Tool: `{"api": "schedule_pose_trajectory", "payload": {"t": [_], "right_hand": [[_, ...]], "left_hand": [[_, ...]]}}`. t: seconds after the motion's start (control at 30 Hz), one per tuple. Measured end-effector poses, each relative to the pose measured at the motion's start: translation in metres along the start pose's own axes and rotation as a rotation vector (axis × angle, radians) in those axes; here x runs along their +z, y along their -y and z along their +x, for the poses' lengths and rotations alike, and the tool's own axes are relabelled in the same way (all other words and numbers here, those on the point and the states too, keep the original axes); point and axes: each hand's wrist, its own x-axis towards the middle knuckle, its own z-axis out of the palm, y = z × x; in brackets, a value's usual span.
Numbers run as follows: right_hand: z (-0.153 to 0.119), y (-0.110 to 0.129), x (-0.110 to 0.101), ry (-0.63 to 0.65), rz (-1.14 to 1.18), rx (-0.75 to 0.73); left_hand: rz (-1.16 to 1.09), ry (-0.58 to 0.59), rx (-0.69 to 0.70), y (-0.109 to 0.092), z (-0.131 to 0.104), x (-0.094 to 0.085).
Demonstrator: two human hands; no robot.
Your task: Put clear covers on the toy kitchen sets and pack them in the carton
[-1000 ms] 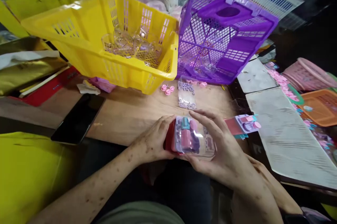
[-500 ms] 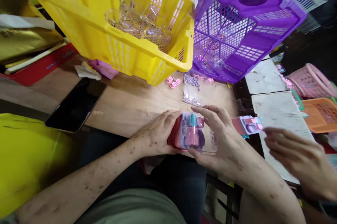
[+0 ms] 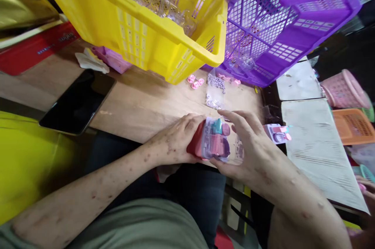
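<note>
My left hand [image 3: 177, 139] is closed around the red base of a small plastic toy [image 3: 217, 145], held near the table's front edge. Teal, pink and dark purple parts stand out from the toy's lilac face. On the other side my right hand [image 3: 250, 143] grips a clear plastic cover [image 3: 238, 154] between thumb and fingers, with the cover against the toy's face. Whether the cover is fixed to it I cannot tell. A similar lilac toy [image 3: 275, 134] lies just beyond my right wrist, partly hidden by it.
Clear plastic covers fill part of a yellow crate [image 3: 175, 42]; a purple crate [image 3: 322, 11] is beside it. Pink pieces [image 3: 195, 82] and a bag of small purple parts [image 3: 215, 89] lie behind my hands. A phone [image 3: 79, 100] lies left. A co-worker's hand [image 3: 369, 198] shows at the right edge.
The view has shifted slightly. The co-worker's hand has moved away from the second toy to the right edge. My hands keep nearly the same hold on the toy and cover.
</note>
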Motion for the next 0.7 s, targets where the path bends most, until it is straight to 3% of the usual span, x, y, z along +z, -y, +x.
{"api": "schedule_pose_trajectory", "payload": {"t": [0.27, 0.47, 0.7], "right_hand": [[0.003, 0.0, -0.008, 0.114, -0.074, 0.02], [0.002, 0.013, -0.014, 0.112, -0.074, -0.008], [0.046, 0.02, 0.004, -0.093, -0.148, 0.238]], "left_hand": [[0.017, -0.018, 0.041, -0.002, 0.0, 0.003], [0.0, -0.038, 0.033, -0.003, 0.002, 0.007], [-0.027, -0.014, -0.021, -0.005, 0.004, 0.009]]}}
